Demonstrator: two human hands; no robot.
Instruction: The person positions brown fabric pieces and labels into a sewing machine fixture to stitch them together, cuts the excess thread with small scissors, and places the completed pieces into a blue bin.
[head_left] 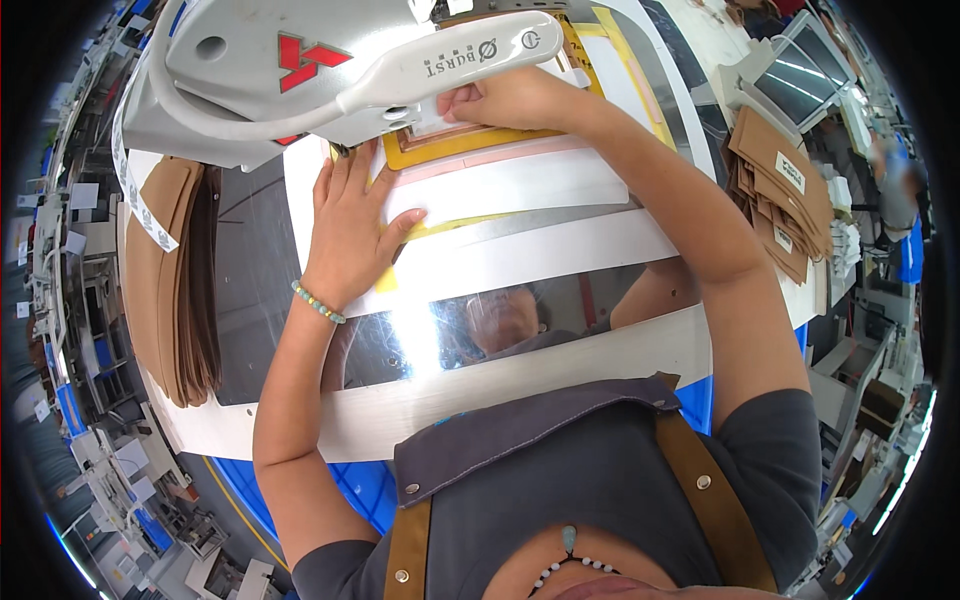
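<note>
A white machine head (pixel 230 70) with red markings and a white handle (pixel 440 65) spans the top. Beneath it lies a yellow frame (pixel 420 152) over white sheets (pixel 510 185) and yellow strips on a shiny metal plate (pixel 420 340). My left hand (pixel 350 225), with a beaded bracelet, rests with fingers spread at the frame's left side, on the sheets. My right hand (pixel 495 100) reaches inside the frame under the handle, fingers curled together at something pale; what it grips is unclear.
Brown card stacks lie left (pixel 165 280) and right (pixel 775 190) of the plate. A monitor (pixel 800 75) stands at upper right above a small white pile (pixel 845 245). A person (pixel 895 190) is at the far right among workbenches. The table edge (pixel 520 380) crosses before my body.
</note>
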